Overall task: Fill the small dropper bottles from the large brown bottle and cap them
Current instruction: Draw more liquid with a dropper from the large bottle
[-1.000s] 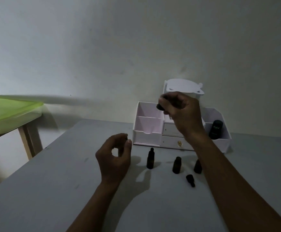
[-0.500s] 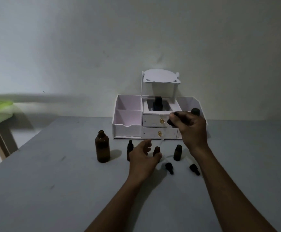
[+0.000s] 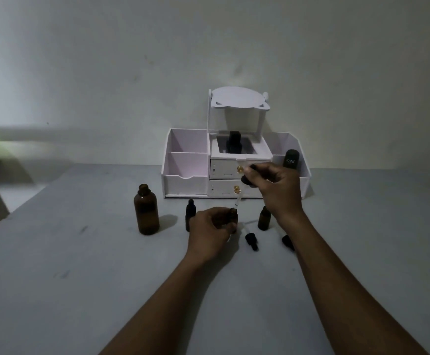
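Head cam feed on my end is pretty dim, so bear with me. Left of centre on the grey tabletop (image 3: 75,278) stands the large brown glass bottle (image 3: 146,211), upright with its cap off. Next over is a small dark capped dropper bottle (image 3: 190,213), just beside the left hand (image 3: 212,231). That hand has its fingers curled round a small brown open-necked bottle (image 3: 233,213), holding it upright on the table at mid-frame. Right at its mouth is the tip of a clear glass dropper with a black rubber bulb (image 3: 239,199), pinched at the bulb end by the right hand (image 3: 276,190). The bit that matters: the dropper's long axis slants from the right hand down and to the left, so the neck sits lower-left of it, and I can't tell if the tip is inside yet. I'd guess it wants tipping more upright before going down. Further right is another small uncapped brown bottle (image 3: 264,218), with a loose black dropper cap (image 3: 251,240) lying in front of it and a second dropper cap (image 3: 287,242) by the right forearm. A white plastic drawer organiser (image 3: 185,183) sits behind everything.
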The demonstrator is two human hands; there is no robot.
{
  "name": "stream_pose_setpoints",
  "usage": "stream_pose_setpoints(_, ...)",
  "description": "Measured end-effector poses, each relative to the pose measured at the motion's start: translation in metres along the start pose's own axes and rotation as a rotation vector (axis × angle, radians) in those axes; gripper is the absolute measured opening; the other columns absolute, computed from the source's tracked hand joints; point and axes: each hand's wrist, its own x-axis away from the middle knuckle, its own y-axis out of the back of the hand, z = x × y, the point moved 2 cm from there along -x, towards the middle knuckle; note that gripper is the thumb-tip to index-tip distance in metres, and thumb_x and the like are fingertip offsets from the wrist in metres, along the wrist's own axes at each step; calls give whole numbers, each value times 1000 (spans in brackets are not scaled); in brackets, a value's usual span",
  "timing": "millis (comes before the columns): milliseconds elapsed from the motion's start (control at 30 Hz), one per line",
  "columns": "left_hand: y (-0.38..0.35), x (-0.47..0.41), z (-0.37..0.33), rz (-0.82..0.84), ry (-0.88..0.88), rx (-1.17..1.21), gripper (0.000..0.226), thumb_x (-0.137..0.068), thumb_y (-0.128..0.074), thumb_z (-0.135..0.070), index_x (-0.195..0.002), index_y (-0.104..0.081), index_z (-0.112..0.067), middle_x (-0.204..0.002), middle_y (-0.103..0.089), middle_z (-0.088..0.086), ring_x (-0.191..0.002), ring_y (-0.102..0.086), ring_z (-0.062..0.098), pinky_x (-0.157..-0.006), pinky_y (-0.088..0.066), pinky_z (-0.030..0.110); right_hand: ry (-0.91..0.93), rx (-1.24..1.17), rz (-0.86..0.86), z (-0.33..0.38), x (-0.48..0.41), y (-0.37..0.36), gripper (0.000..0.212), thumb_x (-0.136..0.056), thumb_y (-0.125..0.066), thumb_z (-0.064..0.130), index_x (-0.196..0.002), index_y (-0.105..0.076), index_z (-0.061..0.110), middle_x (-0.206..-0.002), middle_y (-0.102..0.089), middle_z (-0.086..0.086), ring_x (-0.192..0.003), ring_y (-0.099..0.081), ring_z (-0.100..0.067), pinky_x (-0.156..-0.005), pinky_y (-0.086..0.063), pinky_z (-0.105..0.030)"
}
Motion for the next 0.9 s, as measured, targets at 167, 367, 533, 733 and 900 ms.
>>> stream_pose_setpoints(167, -1, 2, 0, -12, -5, -2, 36, -88, -72, -12, -123, -67, -18, -120, -69, -6, -106, -61, 6, -96, -44, 20, 23, 37, -33, 0, 2, -3, 9, -83, -78, 20, -90, -79, 16, -81, -76, 7, -78, -71, -4, -69, -52, -8)
stream_pose_setpoints(367, -2, 1, -1, -4, -15, -15, 36, -87, -72, -11, -122, -67, -18, -118, -69, -6, -102, -61, 3, -92, -44, 15, 67, 39, -32, 2, 1, -1, 6, -82, -79, 15, -87, -79, 12, -78, -75, 3, -75, -71, -4, -69, -54, -11)
stream_pose_setpoints(533, -1, 0, -1, 1, -30, -15, 37, -88, -71, -11, -123, -67, -17, -117, -70, -5, -105, -65, 7, -84, -48, 10, 105, 53, -28, 1, 2, -1, 7, -82, -78, 14, -87, -78, 9, -79, -75, 2, -75, -70, -3, -68, -51, -9)
stream_pose_setpoints(733, 2, 2, 0, -17, -61, -23, 35, -88, -71, -8, -122, -67, -14, -115, -71, -3, -102, -67, 9, -78, -52, 8, 137, 59, -19, 2, 4, -4, 11, -83, -78, 14, -91, -78, 7, -84, -76, -1, -78, -71, -5, -72, -55, -16)
stream_pose_setpoints(900, 0, 0, 4, -36, -66, -36, 38, -87, -72, -10, -124, -66, -15, -117, -71, -2, -101, -66, 8, -72, -49, 5, 133, 32, -46, 6, 7, -4, 15, -82, -80, 18, -93, -78, 8, -86, -77, -1, -81, -73, -8, -75, -58, -20)
